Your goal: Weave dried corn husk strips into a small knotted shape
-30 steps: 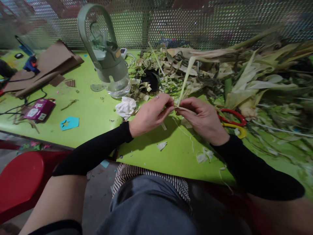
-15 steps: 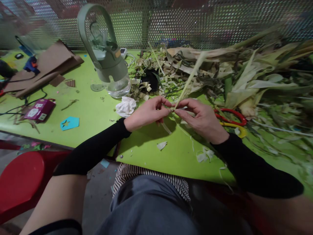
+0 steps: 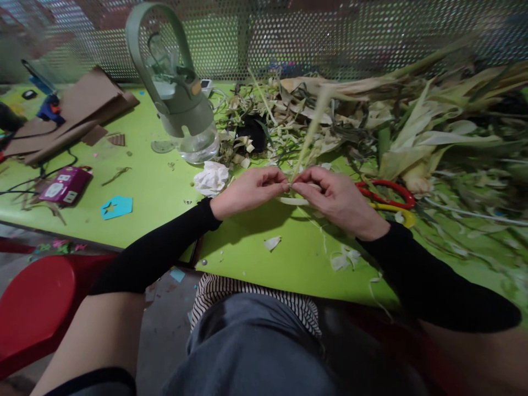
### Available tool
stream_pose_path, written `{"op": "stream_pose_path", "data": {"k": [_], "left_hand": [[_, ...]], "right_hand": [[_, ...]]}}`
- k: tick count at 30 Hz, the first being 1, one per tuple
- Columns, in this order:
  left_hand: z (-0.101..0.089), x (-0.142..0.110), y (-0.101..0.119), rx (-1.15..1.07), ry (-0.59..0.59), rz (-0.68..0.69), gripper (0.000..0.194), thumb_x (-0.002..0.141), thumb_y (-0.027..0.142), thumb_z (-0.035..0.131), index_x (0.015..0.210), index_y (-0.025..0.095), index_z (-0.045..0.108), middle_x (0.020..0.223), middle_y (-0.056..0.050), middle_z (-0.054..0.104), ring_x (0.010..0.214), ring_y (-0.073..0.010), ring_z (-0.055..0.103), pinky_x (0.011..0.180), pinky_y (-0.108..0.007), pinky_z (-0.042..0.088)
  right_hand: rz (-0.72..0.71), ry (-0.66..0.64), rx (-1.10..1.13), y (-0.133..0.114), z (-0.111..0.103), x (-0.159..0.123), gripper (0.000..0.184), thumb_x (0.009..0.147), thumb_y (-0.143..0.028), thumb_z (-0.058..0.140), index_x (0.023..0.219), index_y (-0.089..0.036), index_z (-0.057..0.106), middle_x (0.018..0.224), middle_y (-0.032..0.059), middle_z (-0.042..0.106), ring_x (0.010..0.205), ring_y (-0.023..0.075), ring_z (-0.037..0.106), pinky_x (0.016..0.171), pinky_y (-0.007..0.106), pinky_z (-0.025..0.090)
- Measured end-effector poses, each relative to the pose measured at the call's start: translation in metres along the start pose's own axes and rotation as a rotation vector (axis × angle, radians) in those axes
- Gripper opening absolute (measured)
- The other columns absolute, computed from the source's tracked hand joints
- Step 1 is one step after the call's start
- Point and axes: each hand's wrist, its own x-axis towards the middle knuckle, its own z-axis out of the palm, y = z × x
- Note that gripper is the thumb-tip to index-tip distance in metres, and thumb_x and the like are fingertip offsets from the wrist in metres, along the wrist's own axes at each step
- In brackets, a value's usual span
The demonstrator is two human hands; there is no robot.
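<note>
My left hand [image 3: 256,188] and my right hand [image 3: 336,198] meet fingertip to fingertip above the green table [image 3: 247,250]. Both pinch the lower end of a pale corn husk strip [image 3: 310,133], which stands up between them and leans right, its top blurred. A shorter whitish strip [image 3: 293,202] pokes out below the fingers. What exactly lies between the fingertips is partly hidden. Beside my right wrist are scissors with red and yellow handles [image 3: 391,190], partly covered by that hand. A crumpled white tissue [image 3: 211,177] sits left of my left hand.
A green-topped water bottle [image 3: 181,110] stands behind my left hand. Corn husks [image 3: 412,137] heap along the back right, by a perforated screen [image 3: 289,38]. At left lie a purple box [image 3: 66,186], a blue paper pentagon [image 3: 116,207] and brown cardboard [image 3: 82,113]. A red stool [image 3: 37,308] stands below.
The upright husk strip has tilted slightly left. The short whitish strip below the fingers has swung from pointing down to lying nearly level, toward my right hand. My fingertips have drawn closer together.
</note>
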Motion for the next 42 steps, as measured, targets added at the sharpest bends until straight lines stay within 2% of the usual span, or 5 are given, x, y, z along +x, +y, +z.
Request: {"op": "stream_pose_path", "data": {"k": [20,31,34,38,42], "left_hand": [[0.003,-0.004,0.009,-0.128,-0.057,-0.208,0.024,0.105,0.02,0.049,0.082,0.019,0.054,0.057,0.008,0.044,0.049,-0.0071,0.041,0.051,-0.022,0.032],[-0.004,-0.002,0.01,-0.324,-0.148,-0.359,0.02,0.103,0.023,0.061,0.085,0.015,0.063,0.069,0.003,0.065,0.047,-0.0013,0.048,0.046,-0.018,0.03],[-0.006,-0.002,0.006,-0.374,-0.124,-0.346,0.02,0.101,0.023,0.065,0.083,0.015,0.067,0.066,0.005,0.058,0.048,-0.0014,0.041,0.047,-0.018,0.026],[-0.001,-0.001,0.005,-0.448,-0.01,-0.344,0.021,0.1,0.026,0.067,0.081,0.017,0.068,0.066,0.006,0.05,0.052,-0.0034,0.036,0.048,-0.02,0.022],[0.006,0.0,0.008,-0.514,0.13,-0.314,0.019,0.099,0.028,0.069,0.083,0.018,0.069,0.068,0.006,0.051,0.055,-0.0048,0.038,0.05,-0.021,0.028]], "right_hand": [[0.034,0.033,-0.011,0.012,0.004,0.002,0.022,0.094,-0.046,0.069,0.096,-0.024,0.072,0.071,-0.0011,0.059,0.059,0.0156,0.047,0.058,0.032,0.036],[0.011,-0.025,0.085,0.008,0.003,0.005,0.018,0.091,-0.043,0.07,0.087,-0.026,0.069,0.079,0.0019,0.07,0.07,0.0196,0.06,0.068,0.036,0.048],[-0.023,0.05,0.045,0.01,0.002,0.005,0.017,0.091,-0.044,0.072,0.09,-0.026,0.07,0.088,0.0041,0.072,0.079,0.0235,0.065,0.076,0.041,0.052],[-0.21,0.356,-0.21,0.005,0.002,0.001,0.017,0.093,-0.044,0.073,0.092,-0.027,0.07,0.109,0.0105,0.073,0.111,0.0334,0.065,0.101,0.054,0.047],[-0.254,0.222,-0.223,0.002,0.011,-0.002,0.03,0.096,-0.054,0.07,0.081,-0.028,0.067,0.092,0.0084,0.072,0.092,0.0307,0.065,0.091,0.052,0.05]]}}
